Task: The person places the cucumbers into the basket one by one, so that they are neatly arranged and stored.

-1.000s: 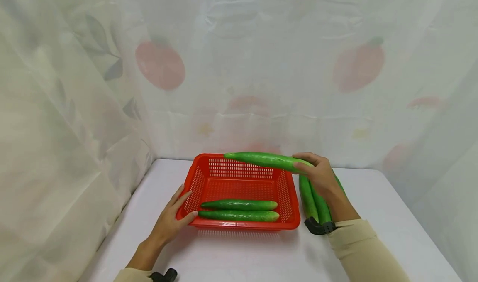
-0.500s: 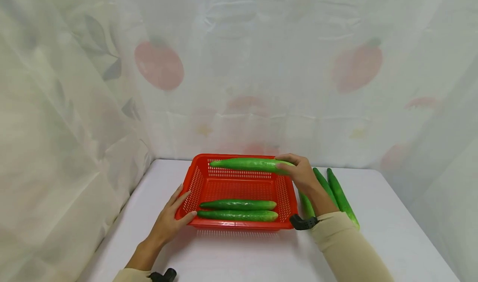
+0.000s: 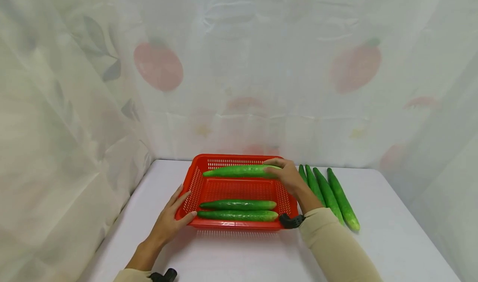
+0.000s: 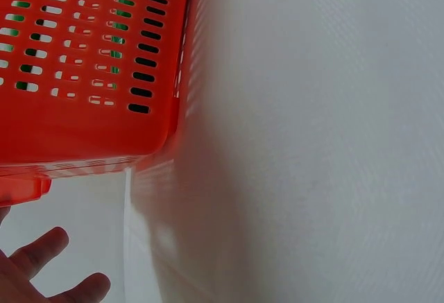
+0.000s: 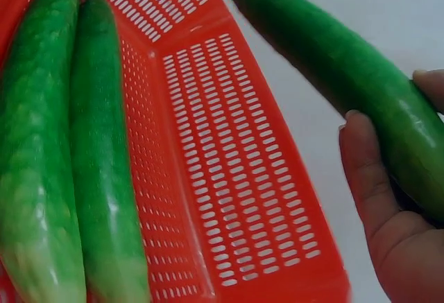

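Note:
A long cucumber (image 3: 239, 171) is held level over the far half of a red plastic basket (image 3: 246, 224). My right hand (image 3: 285, 176) grips its right end, with the thumb and fingers on either side of it, as the right wrist view also shows for the cucumber (image 5: 347, 60). Two more cucumbers (image 3: 239, 204) lie side by side inside, along the basket's near wall. At the basket's left side, my left hand (image 3: 168, 224) rests on the rim with spread fingers. In the left wrist view some of its fingers (image 4: 41, 251) show below the basket's corner.
Several cucumbers (image 3: 342, 199) lie on the white table (image 3: 388, 224) to the right of the basket, partly behind the right forearm. Pale curtains (image 3: 246, 66) with fruit prints hang behind the table and at the sides.
My right hand has carried the cucumber left and slightly nearer, from the basket's right edge to over its far half. More of the cucumbers on the table are uncovered. The left hand stays put.

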A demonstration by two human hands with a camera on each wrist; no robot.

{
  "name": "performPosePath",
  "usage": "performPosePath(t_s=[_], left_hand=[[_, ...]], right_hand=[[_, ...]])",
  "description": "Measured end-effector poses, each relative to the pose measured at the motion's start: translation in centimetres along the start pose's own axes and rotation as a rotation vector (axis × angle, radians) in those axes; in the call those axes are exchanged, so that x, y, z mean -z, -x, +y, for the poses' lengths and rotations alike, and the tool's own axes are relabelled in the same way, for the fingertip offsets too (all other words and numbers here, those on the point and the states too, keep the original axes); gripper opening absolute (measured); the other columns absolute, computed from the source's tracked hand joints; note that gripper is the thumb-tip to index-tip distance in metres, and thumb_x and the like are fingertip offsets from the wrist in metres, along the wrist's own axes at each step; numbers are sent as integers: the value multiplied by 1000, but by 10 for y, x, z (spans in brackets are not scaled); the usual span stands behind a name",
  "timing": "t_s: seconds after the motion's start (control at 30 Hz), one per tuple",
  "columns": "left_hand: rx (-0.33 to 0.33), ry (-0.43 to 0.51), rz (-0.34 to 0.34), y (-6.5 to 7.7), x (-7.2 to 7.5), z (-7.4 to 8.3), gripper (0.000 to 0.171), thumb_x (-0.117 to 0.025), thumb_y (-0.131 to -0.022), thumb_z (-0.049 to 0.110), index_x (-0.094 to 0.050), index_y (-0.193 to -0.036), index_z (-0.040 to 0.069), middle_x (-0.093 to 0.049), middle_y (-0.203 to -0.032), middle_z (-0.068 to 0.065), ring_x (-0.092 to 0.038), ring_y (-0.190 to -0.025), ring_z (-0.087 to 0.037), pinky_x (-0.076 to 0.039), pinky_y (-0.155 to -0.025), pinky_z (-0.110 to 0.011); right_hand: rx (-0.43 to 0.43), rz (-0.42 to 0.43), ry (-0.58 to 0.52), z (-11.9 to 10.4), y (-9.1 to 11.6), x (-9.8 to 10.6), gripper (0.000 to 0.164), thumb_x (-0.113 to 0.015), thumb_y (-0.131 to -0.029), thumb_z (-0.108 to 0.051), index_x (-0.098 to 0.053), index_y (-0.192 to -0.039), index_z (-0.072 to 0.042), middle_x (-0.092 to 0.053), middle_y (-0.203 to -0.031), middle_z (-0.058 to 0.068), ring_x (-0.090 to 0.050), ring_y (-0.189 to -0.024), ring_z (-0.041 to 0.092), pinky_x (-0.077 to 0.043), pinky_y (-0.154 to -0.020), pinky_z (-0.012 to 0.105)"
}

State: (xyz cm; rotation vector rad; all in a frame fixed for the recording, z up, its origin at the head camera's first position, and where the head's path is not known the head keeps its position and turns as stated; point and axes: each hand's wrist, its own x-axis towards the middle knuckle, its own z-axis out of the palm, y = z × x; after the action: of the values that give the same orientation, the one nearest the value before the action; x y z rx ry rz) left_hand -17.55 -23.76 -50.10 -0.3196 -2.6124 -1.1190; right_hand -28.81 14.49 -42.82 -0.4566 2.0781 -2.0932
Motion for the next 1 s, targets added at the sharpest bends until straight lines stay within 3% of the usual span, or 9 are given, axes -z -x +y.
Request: performPosePath(t_s=[0.23,0.5,0.83,1.0], left_hand=[[0,0,-1,1,0,1,66,-69,-87,41,-48,-143,14,-22,-158,-1,-28,-137,-36,-34,-94,-67],[-6,2,4,1,-2,2,66,-69,-86,40,-49,-143,12,-23,-157,-1,-29,-137,-36,-35,-95,-66],[-11,-1,11,1,-4,3,65,-69,-87,39,-50,-142,11,-23,-157,-2,-30,-136,-36,-36,-94,-65],[-10,2,9,1,-4,3,65,-69,-87,39,-50,-142,11,-23,-157,-2,-30,-136,-36,-37,-93,-64]], right_hand=[[-38,-48,-24,8,-6,-5,41,-68,-90,-9,-57,-123,13,-58,-120,18,-65,-93,28,-49,-87,51],[-95,-96,51,17,-12,-9,35,-69,-90,-9,-62,-120,7,-56,-125,14,-62,-102,28,-48,-88,50],[-156,-193,158,23,-14,-13,33,-66,-92,-9,-62,-120,8,-64,-109,14,-67,-88,26,-48,-87,53],[-205,-203,150,25,-12,-11,36,-65,-92,-7,-59,-123,11,-63,-112,17,-66,-87,25,-48,-87,53]])
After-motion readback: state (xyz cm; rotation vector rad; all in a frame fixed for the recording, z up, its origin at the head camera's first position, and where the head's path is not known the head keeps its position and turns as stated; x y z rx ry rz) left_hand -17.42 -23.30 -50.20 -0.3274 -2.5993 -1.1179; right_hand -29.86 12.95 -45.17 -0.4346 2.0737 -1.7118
